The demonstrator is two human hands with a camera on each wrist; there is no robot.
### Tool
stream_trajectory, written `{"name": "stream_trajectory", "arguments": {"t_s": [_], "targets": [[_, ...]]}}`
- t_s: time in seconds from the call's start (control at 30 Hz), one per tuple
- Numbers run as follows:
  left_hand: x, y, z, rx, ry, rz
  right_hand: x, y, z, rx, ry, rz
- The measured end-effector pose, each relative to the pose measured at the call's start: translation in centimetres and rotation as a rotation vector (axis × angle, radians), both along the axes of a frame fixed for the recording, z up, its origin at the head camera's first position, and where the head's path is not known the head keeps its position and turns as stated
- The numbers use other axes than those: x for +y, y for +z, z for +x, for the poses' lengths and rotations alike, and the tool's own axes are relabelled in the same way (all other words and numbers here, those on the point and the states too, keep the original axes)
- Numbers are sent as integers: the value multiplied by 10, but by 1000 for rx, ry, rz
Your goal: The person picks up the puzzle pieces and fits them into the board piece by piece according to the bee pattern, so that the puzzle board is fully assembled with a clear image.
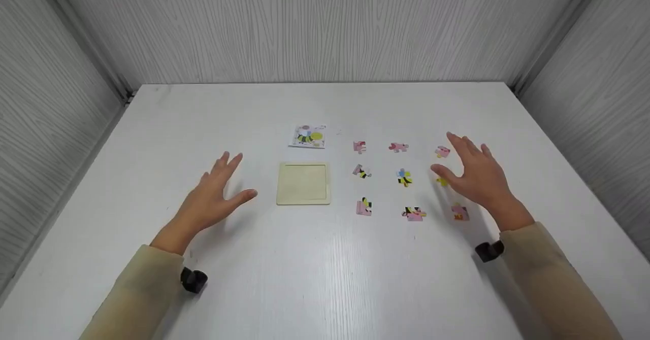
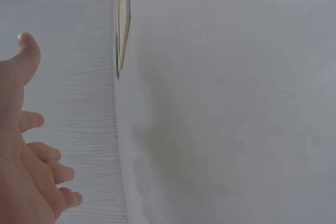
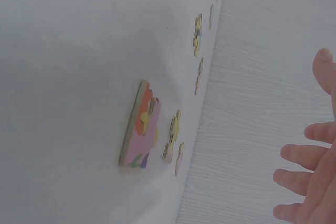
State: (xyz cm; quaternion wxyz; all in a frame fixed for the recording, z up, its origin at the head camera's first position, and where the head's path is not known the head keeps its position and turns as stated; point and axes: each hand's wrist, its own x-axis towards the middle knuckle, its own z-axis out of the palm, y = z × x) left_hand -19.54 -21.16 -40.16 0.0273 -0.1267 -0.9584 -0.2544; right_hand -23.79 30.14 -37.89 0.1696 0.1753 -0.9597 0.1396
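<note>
My left hand (image 1: 208, 198) hovers left of a square, pale wooden puzzle tray (image 1: 303, 183), its thumb pointing toward the tray and nothing held. The tray has a raised rim and a bare recess. On the right, my right hand (image 1: 477, 175) is held above the right column of puzzle pieces, fingers spread and holding nothing. It partly hides a yellow piece (image 1: 442, 181). A pink corner piece (image 1: 460, 212) lies below that hand; in the right wrist view the same pink piece (image 3: 142, 129) is nearest. A blue and yellow piece (image 1: 404, 177) sits mid-layout.
Behind the tray lies a square card (image 1: 308, 136) with a bee picture. Several loose pieces lie in rows, among them a pink and red piece (image 1: 398, 147) and a black, yellow and pink piece (image 1: 414, 213). Grey wood-grain panels (image 1: 325, 30) wall the white table (image 1: 325, 269).
</note>
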Motion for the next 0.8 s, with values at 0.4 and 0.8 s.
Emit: {"name": "stream_trajectory", "arguments": {"t_s": [0.4, 0.8], "targets": [[14, -11, -18, -93, -77, 253, -25, 0, -24, -27, 92, -120], [29, -19, -33, -206, -104, 299, -52, 2, -45, -269, 145, -116]]}}
